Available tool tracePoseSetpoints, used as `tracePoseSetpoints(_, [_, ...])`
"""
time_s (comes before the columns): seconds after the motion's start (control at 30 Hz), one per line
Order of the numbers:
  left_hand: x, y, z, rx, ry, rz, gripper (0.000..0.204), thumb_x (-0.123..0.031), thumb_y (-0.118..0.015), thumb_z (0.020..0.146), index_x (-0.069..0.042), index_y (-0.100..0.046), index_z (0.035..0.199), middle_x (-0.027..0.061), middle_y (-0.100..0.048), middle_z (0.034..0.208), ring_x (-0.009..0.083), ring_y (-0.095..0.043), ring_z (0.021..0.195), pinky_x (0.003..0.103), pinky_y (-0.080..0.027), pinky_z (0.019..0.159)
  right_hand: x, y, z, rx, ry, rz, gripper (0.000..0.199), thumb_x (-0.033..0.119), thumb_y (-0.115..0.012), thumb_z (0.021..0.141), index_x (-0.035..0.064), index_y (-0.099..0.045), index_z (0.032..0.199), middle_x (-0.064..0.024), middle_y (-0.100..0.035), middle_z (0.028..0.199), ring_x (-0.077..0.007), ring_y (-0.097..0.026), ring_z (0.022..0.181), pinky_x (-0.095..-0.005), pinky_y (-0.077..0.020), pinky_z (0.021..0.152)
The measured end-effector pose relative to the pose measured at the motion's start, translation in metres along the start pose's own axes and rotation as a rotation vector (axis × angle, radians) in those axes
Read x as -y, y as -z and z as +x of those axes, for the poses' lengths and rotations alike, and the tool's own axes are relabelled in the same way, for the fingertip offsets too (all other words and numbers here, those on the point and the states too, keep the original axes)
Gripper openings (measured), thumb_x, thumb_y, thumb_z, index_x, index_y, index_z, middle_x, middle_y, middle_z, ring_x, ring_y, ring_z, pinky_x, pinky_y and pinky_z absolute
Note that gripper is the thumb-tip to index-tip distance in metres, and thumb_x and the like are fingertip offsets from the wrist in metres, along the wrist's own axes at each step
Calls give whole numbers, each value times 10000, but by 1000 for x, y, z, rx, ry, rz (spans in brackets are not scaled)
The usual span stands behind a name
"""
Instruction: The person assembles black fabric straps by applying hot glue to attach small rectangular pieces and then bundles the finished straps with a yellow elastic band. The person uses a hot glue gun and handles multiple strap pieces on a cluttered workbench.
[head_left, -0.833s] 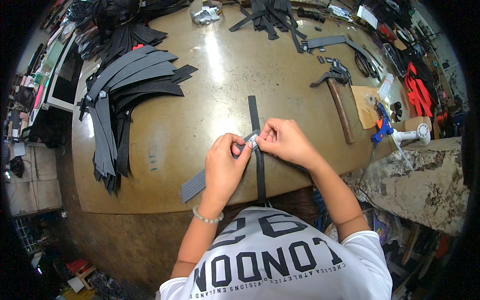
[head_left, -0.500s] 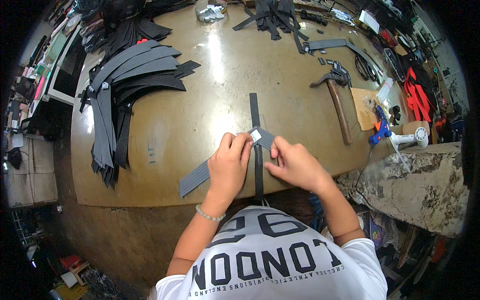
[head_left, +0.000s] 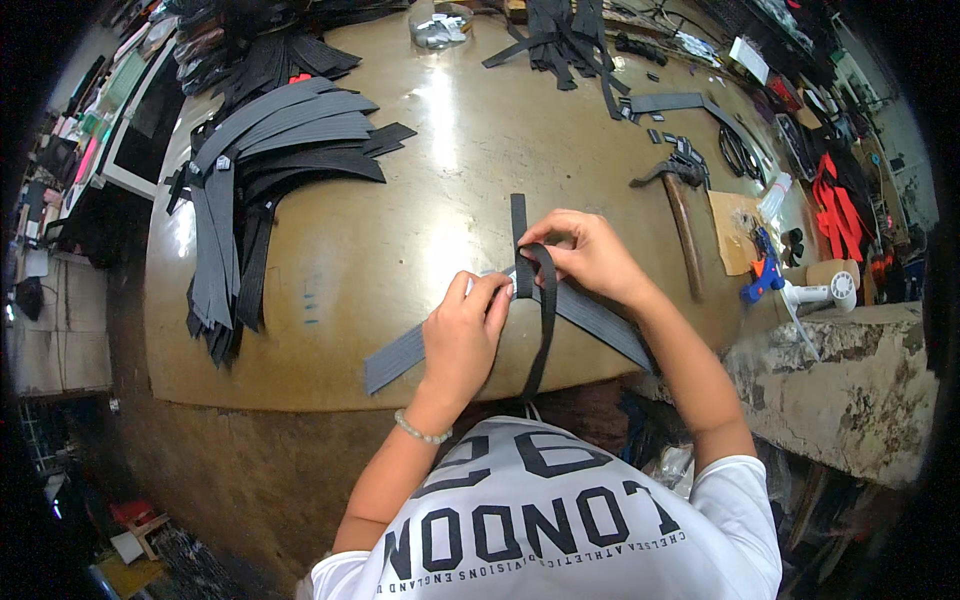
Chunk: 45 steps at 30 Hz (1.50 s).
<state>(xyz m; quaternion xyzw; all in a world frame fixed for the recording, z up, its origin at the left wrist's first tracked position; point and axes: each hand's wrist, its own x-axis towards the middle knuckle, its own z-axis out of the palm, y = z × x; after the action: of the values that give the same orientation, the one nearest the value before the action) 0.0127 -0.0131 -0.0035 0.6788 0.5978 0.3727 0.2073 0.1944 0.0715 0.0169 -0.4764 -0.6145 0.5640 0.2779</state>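
In the head view, a rounded, glossy tan tabletop (head_left: pixel 400 240) fills the middle of the picture, with the person standing at its near edge. Both hands work close together just inside that edge. The left hand (head_left: pixel 462 335) is closed in a pinch, thumb and fingertips clamped on the broad grey strap (head_left: pixel 400 355), which lies flat and slanted along the near edge, one end pointing toward the near left, the other passing under the right wrist toward the near right. The right hand (head_left: pixel 588 255) is also closed, its fingers gripping the narrow black strap (head_left: pixel 545 320) where that strap loops over the grey one. From the loop, one end of the black strap runs straight toward the middle of the tabletop, and the other end hangs over the near edge toward the person's white shirt. The two hands are just beside each other, not touching.

Along the left edge of the tabletop lies a fanned pile of dark grey straps (head_left: pixel 255 170), some drooping over the rim. A hammer (head_left: pixel 678 205) with a wooden handle lies near the right edge, well apart from the hands, beside a piece of brown cardboard (head_left: pixel 735 230). A blue glue gun (head_left: pixel 765 275) sits at the right rim. More black strap pieces (head_left: pixel 570 30) are scattered at the far edge, near a small clear container (head_left: pixel 440 25).
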Motion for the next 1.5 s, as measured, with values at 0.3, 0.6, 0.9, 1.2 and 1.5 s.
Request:
tracePoseSetpoints(0.3, [-5, -2, 2, 17, -3, 120, 182, -253, -692, 874, -123, -658, 997, 84, -570, 807, 255, -632, 630, 380, -491, 536, -5, 0, 8, 19, 4, -223, 147, -76, -562, 824, -24, -663, 918, -114, -668, 836, -149, -669, 590, -295, -536, 494])
tracePoseSetpoints(0.6, [-19, -3, 4, 156, -83, 474, 344, -342, -584, 941, -257, -622, 1273, 120, -513, 821, 304, -611, 607, 420, -488, 506, -23, 28, 40, -863, 657, -961, 401, 139, -671, 821, 31, -588, 1198, -226, -572, 1230, -348, -536, 1139, -447, -432, 970])
tracePoseSetpoints(0.9, [-1, 2, 2, 19, 5, 53, 305, -166, -464, 988, -125, -542, 1280, 216, -618, 959, 376, -627, 760, 454, -507, 672, 8, 59, -82, -830, -139, -747, 363, 325, -539, 976, -32, -585, 1024, -283, -636, 916, -432, -634, 818, -518, -500, 691])
tracePoseSetpoints(1.2, [4, 10, 0, -11, 156, -209, 281, -83, -383, 997, -42, -511, 1244, 255, -616, 881, 420, -606, 790, 471, -448, 717, 30, -24, -96, -361, 11, -646, 314, 295, -524, 991, -14, -504, 943, -306, -609, 724, -501, -616, 713, -555, -491, 605])
tracePoseSetpoints(1.5, [-4, 8, 1, 47, 139, -116, 316, -165, -471, 996, -64, -542, 1287, 188, -606, 830, 332, -599, 723, 416, -478, 700, 5, -5, -110, -490, -163, -715, 452, 427, -460, 1001, -7, -571, 939, -321, -634, 854, -511, -614, 830, -568, -483, 696])
